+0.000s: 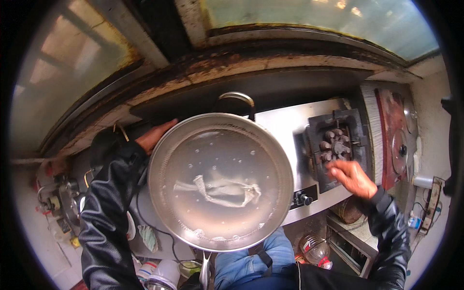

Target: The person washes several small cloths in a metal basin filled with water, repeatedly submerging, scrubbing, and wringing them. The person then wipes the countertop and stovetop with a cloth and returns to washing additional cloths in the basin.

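Note:
A wide metal wok (pixel 170 217) fills the middle of the view, with water and small bubbles in it. In the water lies a crumpled pale cloth (pixel 232 192) with a ribbed edge. A loop handle (pixel 237 96) stands at the wok's far side and a long metal handle (pixel 205 272) at its near side. My left hand (pixel 156 136) is at the wok's left rim; its fingers are partly hidden, so its hold cannot be told. Over the front of the right gas burner (pixel 337 145) is my right hand (pixel 351 177), fingers bent, with no held thing visible.
The steel stovetop (pixel 282 134) has a control knob (pixel 306 199) in front. A glass lid (pixel 400 150) rests on a red board (pixel 386 108) at the right. Below are a plastic bottle (pixel 315 250) and a white bucket (pixel 166 273). A cable (pixel 152 226) runs at the left.

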A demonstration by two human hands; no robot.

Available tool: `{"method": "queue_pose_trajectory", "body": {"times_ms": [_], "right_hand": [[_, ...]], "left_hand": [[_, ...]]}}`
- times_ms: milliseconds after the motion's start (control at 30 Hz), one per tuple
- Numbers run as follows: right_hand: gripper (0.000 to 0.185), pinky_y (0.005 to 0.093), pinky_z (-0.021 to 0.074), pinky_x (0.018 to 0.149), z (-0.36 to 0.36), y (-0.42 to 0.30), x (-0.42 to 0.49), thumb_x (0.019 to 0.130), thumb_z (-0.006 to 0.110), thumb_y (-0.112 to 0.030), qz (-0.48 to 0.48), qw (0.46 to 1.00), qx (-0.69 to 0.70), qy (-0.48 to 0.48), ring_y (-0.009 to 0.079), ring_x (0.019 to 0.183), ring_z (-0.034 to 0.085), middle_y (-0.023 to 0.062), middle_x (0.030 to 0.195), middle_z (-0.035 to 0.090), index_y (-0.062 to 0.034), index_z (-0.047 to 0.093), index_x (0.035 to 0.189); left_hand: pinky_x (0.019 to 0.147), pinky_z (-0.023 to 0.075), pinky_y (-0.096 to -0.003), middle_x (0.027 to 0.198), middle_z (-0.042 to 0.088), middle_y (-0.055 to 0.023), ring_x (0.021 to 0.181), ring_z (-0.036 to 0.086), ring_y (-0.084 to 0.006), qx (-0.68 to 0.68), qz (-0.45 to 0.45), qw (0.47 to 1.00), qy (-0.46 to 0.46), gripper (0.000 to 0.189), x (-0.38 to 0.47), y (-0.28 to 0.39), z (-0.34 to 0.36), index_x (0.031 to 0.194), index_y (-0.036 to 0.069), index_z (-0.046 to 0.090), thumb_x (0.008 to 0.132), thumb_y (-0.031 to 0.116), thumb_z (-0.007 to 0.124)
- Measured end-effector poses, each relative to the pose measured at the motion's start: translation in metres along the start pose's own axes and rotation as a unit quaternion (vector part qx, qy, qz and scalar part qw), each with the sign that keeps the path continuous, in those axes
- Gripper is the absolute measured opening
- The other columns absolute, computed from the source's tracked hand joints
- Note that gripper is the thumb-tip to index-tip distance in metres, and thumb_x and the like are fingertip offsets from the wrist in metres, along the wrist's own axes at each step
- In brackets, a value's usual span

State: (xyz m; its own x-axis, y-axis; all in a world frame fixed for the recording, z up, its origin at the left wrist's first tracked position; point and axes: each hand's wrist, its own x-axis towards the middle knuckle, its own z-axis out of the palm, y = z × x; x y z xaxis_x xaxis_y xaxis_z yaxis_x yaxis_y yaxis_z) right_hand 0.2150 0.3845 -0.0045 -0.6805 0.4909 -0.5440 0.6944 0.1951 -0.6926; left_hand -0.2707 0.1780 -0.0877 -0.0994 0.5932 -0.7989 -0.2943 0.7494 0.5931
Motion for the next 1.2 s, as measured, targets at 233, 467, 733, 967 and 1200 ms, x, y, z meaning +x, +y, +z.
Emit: {"method": "queue_pose_trajectory", "body": {"times_ms": [233, 467, 733, 967, 1200], "right_hand": [[0.03, 0.0365, 0.0492, 0.07, -0.023, -0.049, 0.089, 0.089, 0.047, -0.019, -0.135, 0.982, -0.128, -0.032, 0.0316, 0.075, 0.063, 0.0208, 0.082, 0.063, 0.0063, 0.059, 0.1], [0.023, 0.0446, 0.0465, 0.075, 0.03, -0.063, 0.176, 0.084, 0.051, -0.017, -0.234, 0.936, -0.249, -0.081, 0.0384, 0.083, 0.06, 0.0216, 0.086, 0.063, -0.0015, 0.063, 0.096], [0.024, 0.0446, 0.0474, 0.071, 0.058, -0.079, 0.225, 0.081, 0.056, -0.015, -0.338, 0.9, -0.267, -0.059, 0.0389, 0.083, 0.059, 0.0203, 0.089, 0.062, -0.0031, 0.059, 0.102], [0.046, 0.0417, 0.0482, 0.081, 0.075, -0.085, 0.249, 0.088, 0.048, -0.026, -0.433, 0.855, -0.255, -0.127, 0.0367, 0.098, 0.056, 0.0189, 0.121, 0.051, -0.0096, 0.04, 0.131], [0.049, 0.0401, 0.0348, 0.102, 0.099, -0.09, 0.274, 0.088, 0.051, -0.035, -0.522, 0.812, -0.193, -0.175, 0.0367, 0.12, 0.042, 0.0209, 0.133, 0.039, -0.0067, 0.046, 0.128]], "left_hand": [[0.09, 0.0428, -0.0315, 0.117, 0.058, -0.0072, 0.105, 0.052, -0.0143, 0.289, 0.19, 0.937, -0.057, 0.041, -0.007, -0.016, -0.011, 0.122, 0.006, 0.054, 0.086, 0.022, 0.062], [0.092, 0.0424, -0.0294, 0.115, 0.058, -0.0082, 0.102, 0.054, -0.0142, 0.247, 0.14, 0.957, -0.056, 0.041, 0.011, -0.024, -0.019, 0.124, 0.005, 0.053, 0.09, 0.03, 0.055], [0.096, 0.0385, -0.0308, 0.123, 0.054, -0.013, 0.109, 0.052, -0.0193, -0.077, -0.009, 0.997, 0.031, 0.069, -0.023, -0.007, -0.003, 0.13, -0.001, 0.043, 0.092, 0.056, 0.036], [0.102, 0.0318, -0.0334, 0.135, 0.042, -0.0162, 0.123, 0.042, -0.0234, -0.09, -0.016, 0.996, -0.021, 0.08, -0.093, -0.008, -0.017, 0.141, 0.007, 0.029, 0.088, 0.067, 0.027], [0.094, 0.0395, -0.0357, 0.127, 0.049, -0.0186, 0.112, 0.052, -0.0265, -0.069, 0.074, 0.977, 0.188, 0.077, -0.204, -0.032, 0.01, 0.132, 0.001, 0.041, 0.089, 0.064, 0.028]]}}
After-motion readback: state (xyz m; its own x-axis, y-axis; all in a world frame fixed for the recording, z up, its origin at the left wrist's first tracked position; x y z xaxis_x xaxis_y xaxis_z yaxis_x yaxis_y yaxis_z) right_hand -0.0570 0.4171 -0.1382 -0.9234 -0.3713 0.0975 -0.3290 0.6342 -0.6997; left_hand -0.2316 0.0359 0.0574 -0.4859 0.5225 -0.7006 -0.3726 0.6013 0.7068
